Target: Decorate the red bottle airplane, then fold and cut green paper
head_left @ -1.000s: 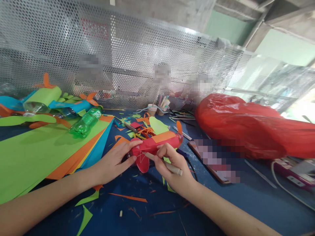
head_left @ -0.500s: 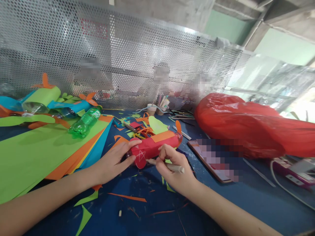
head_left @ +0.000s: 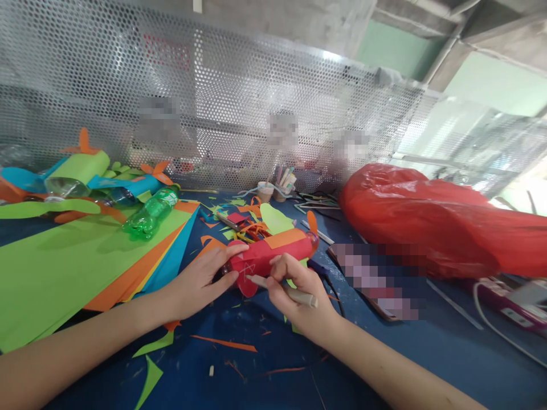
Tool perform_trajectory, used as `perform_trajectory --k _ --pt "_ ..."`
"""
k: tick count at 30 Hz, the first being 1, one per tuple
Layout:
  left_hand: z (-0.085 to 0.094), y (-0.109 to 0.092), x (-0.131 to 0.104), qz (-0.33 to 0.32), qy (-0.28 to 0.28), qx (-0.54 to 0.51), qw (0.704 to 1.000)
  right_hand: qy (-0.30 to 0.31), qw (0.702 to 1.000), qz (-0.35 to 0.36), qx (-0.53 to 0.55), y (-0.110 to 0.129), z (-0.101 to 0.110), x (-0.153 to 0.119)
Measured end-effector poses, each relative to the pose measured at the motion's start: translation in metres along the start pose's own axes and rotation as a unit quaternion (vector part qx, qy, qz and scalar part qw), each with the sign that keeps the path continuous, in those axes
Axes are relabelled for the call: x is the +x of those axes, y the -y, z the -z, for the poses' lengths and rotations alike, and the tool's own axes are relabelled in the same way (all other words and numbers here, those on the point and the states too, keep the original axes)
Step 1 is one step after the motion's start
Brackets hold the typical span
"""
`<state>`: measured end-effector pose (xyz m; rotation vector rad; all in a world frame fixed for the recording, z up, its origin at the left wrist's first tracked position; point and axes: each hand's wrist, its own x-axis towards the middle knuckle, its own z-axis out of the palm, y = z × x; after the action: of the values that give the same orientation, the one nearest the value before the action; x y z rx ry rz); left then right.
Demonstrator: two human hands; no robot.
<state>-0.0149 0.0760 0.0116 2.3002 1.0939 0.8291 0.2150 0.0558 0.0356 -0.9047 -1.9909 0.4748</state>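
Observation:
A bottle wrapped in red paper (head_left: 280, 254) lies in front of me, with an orange strip along its top and an orange propeller (head_left: 313, 222) at its right end. My left hand (head_left: 209, 277) grips its left end, thumb and fingers around it. A white star outline (head_left: 247, 269) shows on the red paper tail flap near my left thumb. My right hand (head_left: 299, 287) is closed round a pale marker pen (head_left: 303, 297), whose tip touches the flap at the star. Paper scraps (head_left: 243, 225) and a yellow-green paper piece (head_left: 276, 218) lie just behind the bottle.
Coloured paper sheets (head_left: 77, 256) lie at left under a green plastic bottle (head_left: 151, 213), beside other bottle models (head_left: 77, 173). A phone (head_left: 371, 279) and a red plastic bag (head_left: 419, 216) are at right. Cups of pens (head_left: 284, 188) stand by the perforated metal screen (head_left: 239, 102).
My right hand has brought the pen tip left and slightly up, from the flap's right edge onto the star. My left hand keeps its hold. The whole view has shifted slightly.

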Motion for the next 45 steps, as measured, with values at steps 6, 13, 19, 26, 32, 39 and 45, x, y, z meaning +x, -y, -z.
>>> perform_trajectory --k 6,13,19,26,32,39,45 --pt "-0.0005 0.0015 -0.0006 -0.004 0.002 -0.012 1.0 0.01 1.0 0.011 0.007 0.0003 -0.0026 0.0009" --pt "-0.0006 0.0016 -0.0005 -0.007 0.002 -0.024 1.0 0.009 1.0 0.003 0.017 0.0013 -0.0046 0.0014" --pt "0.0002 0.0001 -0.001 0.001 0.009 -0.018 1.0 -0.003 0.996 -0.044 0.083 0.0009 -0.003 0.0018" --pt "0.0008 -0.0038 0.0005 0.017 0.012 -0.021 1.0 -0.039 0.982 -0.065 0.172 -0.0023 0.0005 0.0057" --pt "0.0001 -0.0022 -0.001 0.018 0.011 -0.018 1.0 -0.022 0.98 -0.068 0.186 -0.001 0.0 0.0056" --pt "0.001 -0.0042 0.0003 0.008 0.001 -0.009 1.0 -0.021 0.984 -0.075 0.159 -0.0006 0.0005 0.0057" --pt "0.0 -0.0027 0.0003 0.007 0.0 -0.01 1.0 -0.018 0.986 -0.074 0.149 -0.0024 -0.0001 0.005"
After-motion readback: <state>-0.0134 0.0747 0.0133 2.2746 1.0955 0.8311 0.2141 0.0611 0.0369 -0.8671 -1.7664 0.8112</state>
